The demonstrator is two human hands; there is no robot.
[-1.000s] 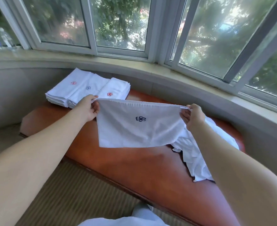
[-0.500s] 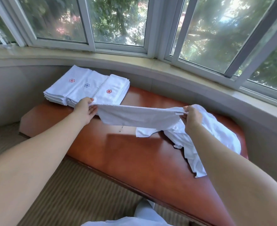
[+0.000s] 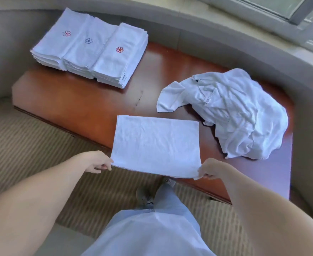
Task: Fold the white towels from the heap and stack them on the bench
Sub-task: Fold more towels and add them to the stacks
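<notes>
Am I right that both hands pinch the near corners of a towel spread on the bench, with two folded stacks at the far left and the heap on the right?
Not quite: the head view shows three folded stacks side by side, not two. The rest holds: the left hand and right hand pinch the near corners of the towel spread on the bench, with the heap on the right.
</notes>
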